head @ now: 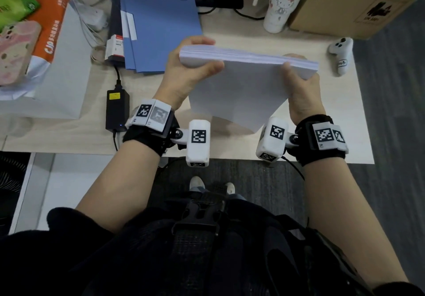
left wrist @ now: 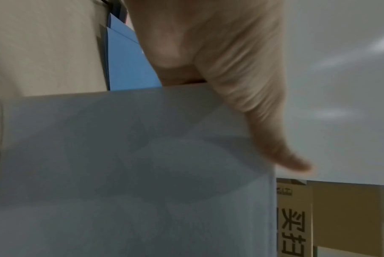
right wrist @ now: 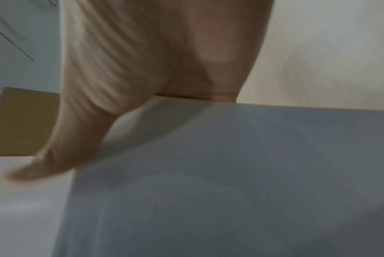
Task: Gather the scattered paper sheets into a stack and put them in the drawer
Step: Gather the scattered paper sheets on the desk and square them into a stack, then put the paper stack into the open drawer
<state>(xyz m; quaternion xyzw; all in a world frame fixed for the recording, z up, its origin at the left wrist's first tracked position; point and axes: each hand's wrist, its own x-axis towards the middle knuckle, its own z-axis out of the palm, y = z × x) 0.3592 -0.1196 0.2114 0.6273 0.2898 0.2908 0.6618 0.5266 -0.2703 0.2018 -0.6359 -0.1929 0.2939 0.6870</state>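
Observation:
A thick stack of white paper sheets (head: 239, 84) stands on edge over the desk, its upper edges squared. My left hand (head: 190, 68) grips the stack's left side, thumb on the near face and fingers behind. My right hand (head: 301, 88) grips the right side the same way. In the left wrist view the paper stack (left wrist: 131, 173) fills the lower frame under my left hand (left wrist: 219, 69). The right wrist view shows the paper stack (right wrist: 230, 182) below my right hand (right wrist: 153, 69). No drawer shows in any view.
Blue folders (head: 158, 24) lie behind the stack on the wooden desk (head: 322, 116). A power adapter (head: 116, 109) sits at the left, a white bottle (head: 282, 3), a cardboard box (head: 354, 3) and a white controller (head: 341, 54) at the right. A paper ream package (head: 48, 19) lies far left.

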